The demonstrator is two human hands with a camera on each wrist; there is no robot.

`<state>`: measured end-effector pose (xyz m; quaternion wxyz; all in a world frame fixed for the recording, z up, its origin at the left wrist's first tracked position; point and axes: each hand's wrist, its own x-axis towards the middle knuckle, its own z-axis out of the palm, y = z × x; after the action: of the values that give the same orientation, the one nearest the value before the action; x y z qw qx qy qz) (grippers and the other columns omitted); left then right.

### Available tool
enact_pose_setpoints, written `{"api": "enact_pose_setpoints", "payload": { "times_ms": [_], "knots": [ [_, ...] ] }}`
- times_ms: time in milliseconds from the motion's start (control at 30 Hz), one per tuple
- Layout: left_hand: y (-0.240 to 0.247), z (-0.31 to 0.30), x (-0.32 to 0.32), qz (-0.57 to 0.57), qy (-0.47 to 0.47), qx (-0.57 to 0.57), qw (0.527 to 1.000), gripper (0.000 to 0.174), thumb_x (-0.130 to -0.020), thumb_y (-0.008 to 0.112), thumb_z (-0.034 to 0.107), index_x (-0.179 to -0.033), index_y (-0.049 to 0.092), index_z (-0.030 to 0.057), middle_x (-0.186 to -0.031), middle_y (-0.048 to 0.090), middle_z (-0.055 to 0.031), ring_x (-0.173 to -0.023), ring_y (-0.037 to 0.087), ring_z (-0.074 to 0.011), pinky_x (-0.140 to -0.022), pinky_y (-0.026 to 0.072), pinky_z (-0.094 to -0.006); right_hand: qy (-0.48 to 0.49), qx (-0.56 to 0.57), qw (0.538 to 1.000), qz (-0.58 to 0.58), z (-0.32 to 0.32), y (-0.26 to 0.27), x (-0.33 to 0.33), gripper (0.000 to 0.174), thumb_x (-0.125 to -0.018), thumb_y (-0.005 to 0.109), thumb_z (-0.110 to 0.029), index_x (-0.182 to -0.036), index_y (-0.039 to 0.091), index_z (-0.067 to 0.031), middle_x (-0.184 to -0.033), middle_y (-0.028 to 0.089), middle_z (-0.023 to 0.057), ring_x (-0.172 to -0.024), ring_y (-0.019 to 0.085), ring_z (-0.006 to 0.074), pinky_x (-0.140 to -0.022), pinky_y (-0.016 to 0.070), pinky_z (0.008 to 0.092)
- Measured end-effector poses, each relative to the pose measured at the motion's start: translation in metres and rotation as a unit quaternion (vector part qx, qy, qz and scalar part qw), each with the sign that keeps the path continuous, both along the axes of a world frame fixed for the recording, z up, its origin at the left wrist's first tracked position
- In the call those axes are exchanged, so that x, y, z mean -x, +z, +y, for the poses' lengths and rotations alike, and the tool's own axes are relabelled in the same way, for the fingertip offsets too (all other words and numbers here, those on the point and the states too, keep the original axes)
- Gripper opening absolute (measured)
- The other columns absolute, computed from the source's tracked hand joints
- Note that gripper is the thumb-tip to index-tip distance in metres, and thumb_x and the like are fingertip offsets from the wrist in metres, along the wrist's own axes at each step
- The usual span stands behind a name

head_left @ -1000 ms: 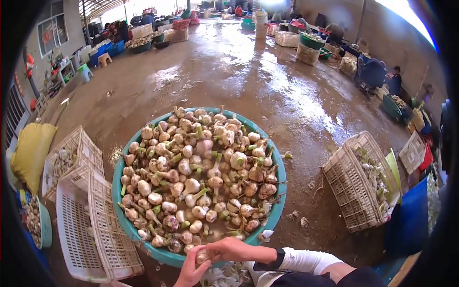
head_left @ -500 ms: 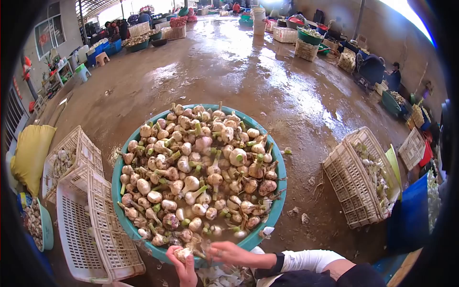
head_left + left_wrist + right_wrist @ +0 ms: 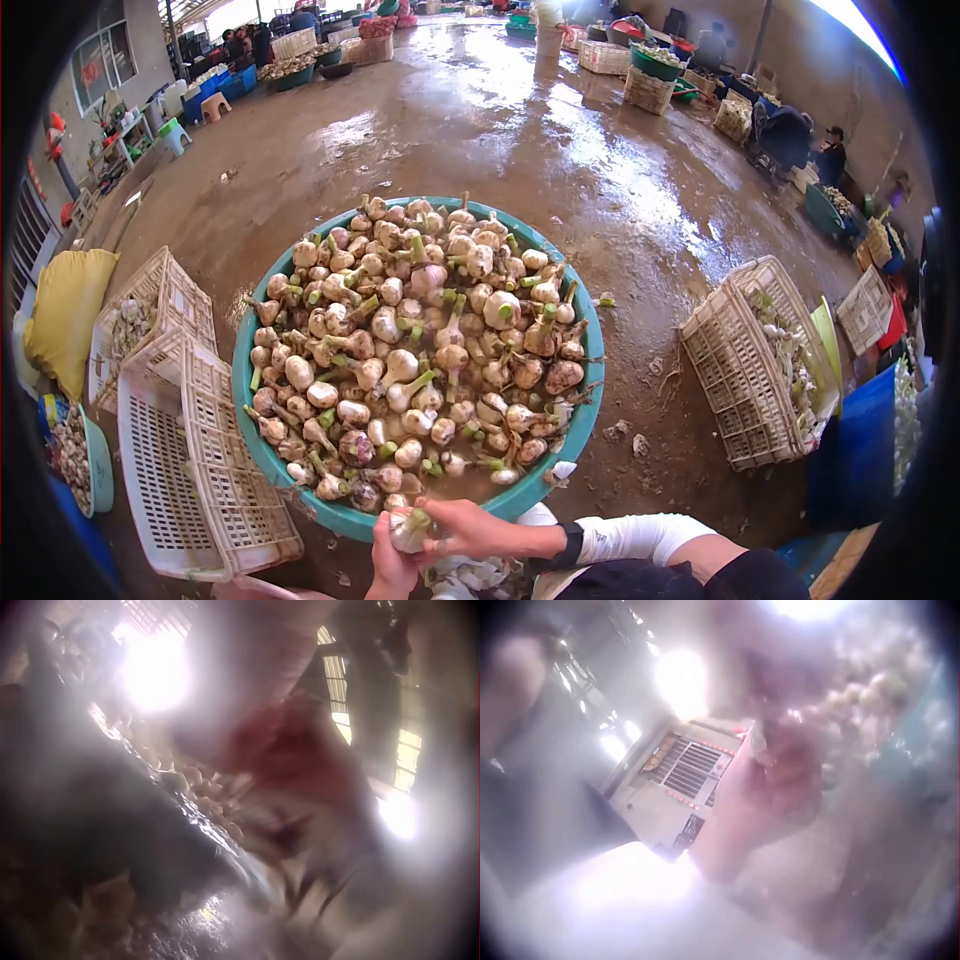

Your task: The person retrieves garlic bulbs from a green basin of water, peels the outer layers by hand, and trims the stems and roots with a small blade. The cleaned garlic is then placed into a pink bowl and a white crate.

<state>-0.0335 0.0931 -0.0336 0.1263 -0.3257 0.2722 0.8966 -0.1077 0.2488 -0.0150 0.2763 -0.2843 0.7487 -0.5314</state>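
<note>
A whitish garlic bulb [image 3: 409,530] is held in my left hand [image 3: 392,568], over the near edge of a large teal tub [image 3: 340,520]. My right hand [image 3: 475,530] reaches in from the right and pinches the same bulb near its stem, thumb and fingers against it. The tub is heaped with soil-stained garlic [image 3: 400,366], many bulbs with short green stems, and some murky water shows near the front. Pale peelings [image 3: 465,575] lie below my hands. Glare and blur fill both wrist views; my right hand [image 3: 780,787] appears curled in the right one.
Left of the tub stand white plastic crates [image 3: 235,490], a yellow sack [image 3: 70,310] and a smaller teal basin [image 3: 100,465]. A crate of garlic [image 3: 735,380] leans on the right. Wet floor [image 3: 420,130] stretches back towards people, tubs and crates.
Half a second ago my right hand was apart from the bulb, at its stem side and blurred; now it is back on it. The bulb looks whiter and its stem points up.
</note>
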Motion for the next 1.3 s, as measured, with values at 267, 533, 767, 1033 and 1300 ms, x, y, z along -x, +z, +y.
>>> {"api": "enact_pose_setpoints", "payload": {
  "times_ms": [267, 533, 767, 1033, 1300],
  "knots": [
    [0.013, -0.001, -0.004, 0.134, -0.087, 0.095, 0.983, 0.043, -0.074, 0.07, 0.01, -0.11, 0.046, 0.0105, -0.1, 0.056, -0.0034, -0.088, 0.057, -0.0141, -0.067, 0.0496, -0.0251, 0.086, 0.193, 0.957, -0.197, 0.02, 0.0, 0.027, 0.016, -0.085, 0.066, -0.011, -0.094, 0.063, 0.0019, -0.077, 0.061, -0.0007, -0.077, 0.049, 0.0048, -0.064, 0.044, 0.0244],
    [0.033, -0.002, 0.015, 0.151, -0.174, 0.076, 0.97, 0.047, -0.078, 0.066, 0.017, -0.12, 0.047, 0.0073, -0.092, 0.053, -0.0008, -0.078, 0.049, -0.0066, -0.064, 0.0394, -0.0206, 0.01, 0.145, 0.878, -0.457, 0.024, 0.011, 0.038, 0.023, -0.074, 0.073, -0.013, -0.068, 0.051, -0.0118, -0.062, 0.048, -0.0093, -0.047, 0.041, 0.0006, -0.04, 0.0281, 0.0195],
    [0.029, -0.002, 0.009, 0.133, -0.146, 0.069, 0.978, 0.044, -0.084, 0.052, 0.022, -0.126, 0.041, 0.011, -0.108, 0.052, -0.0028, -0.09, 0.053, -0.0101, -0.068, 0.0435, -0.0231, 0.08, 0.164, 0.936, -0.302, 0.035, 0.017, 0.049, 0.046, -0.075, 0.076, -0.02, -0.112, 0.056, -0.0025, -0.096, 0.058, 0.0011, -0.086, 0.053, 0.006, -0.071, 0.0442, 0.0223],
    [0.027, 0.005, 0.01, 0.095, -0.088, 0.047, 0.99, 0.041, -0.092, 0.046, 0.024, -0.13, 0.035, 0.0136, -0.113, 0.054, -0.0073, -0.093, 0.058, -0.0167, -0.065, 0.0473, -0.0299, 0.034, 0.114, 0.973, -0.196, 0.034, 0.01, 0.038, 0.032, -0.082, 0.071, -0.008, -0.11, 0.059, 0.0008, -0.082, 0.061, 0.0018, -0.076, 0.053, 0.0064, -0.068, 0.0474, 0.0256],
    [0.031, 0.01, 0.012, 0.189, -0.055, 0.087, 0.977, 0.063, -0.086, 0.055, 0.017, -0.139, 0.022, 0.0132, -0.12, 0.051, -0.0114, -0.101, 0.055, -0.0201, -0.078, 0.0474, -0.0329, -0.025, 0.023, 0.999, -0.036, 0.026, 0.026, 0.027, 0.029, -0.078, 0.072, -0.007, -0.103, 0.059, -0.0005, -0.069, 0.056, 0.0065, -0.062, 0.047, 0.008, -0.056, 0.042, 0.0277]
  ]
}}
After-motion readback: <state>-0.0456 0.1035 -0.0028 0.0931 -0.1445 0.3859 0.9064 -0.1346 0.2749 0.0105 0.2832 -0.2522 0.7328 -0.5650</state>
